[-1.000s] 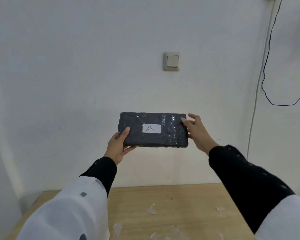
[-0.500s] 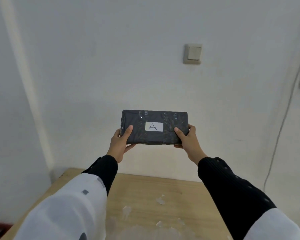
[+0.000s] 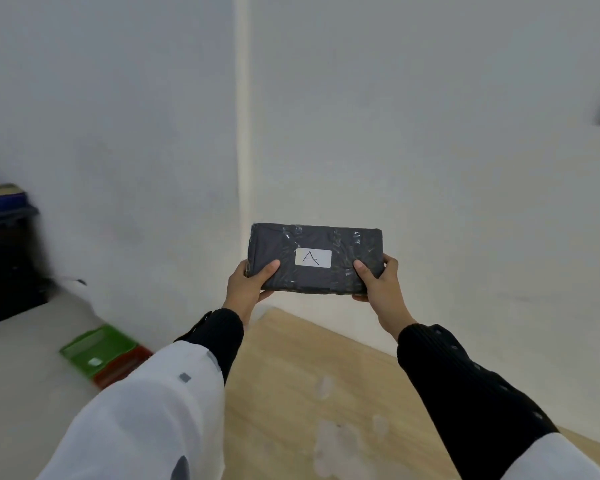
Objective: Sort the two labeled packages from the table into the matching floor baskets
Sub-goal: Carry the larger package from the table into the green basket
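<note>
Both hands are holding the package (image 3: 314,259) up in the centre of the frame, above the far edge of the bench (image 3: 291,375) and in front of the white wall. Left hand (image 3: 246,289) is gripping its left end, thumb on the front face, fingers (image 3: 270,295) wrapping underneath. Right hand (image 3: 378,284) is gripping the right end the same way. Package is dark, wrapped in clear tape, level, with its long side horizontal. White label (image 3: 313,257) reading "A" is facing the camera, between the two thumbs. Green basket (image 3: 96,348) is sitting on the floor at lower left, blurred, with a red one (image 3: 125,370) touching its near side. Dark furniture is showing at the left edge.
</note>
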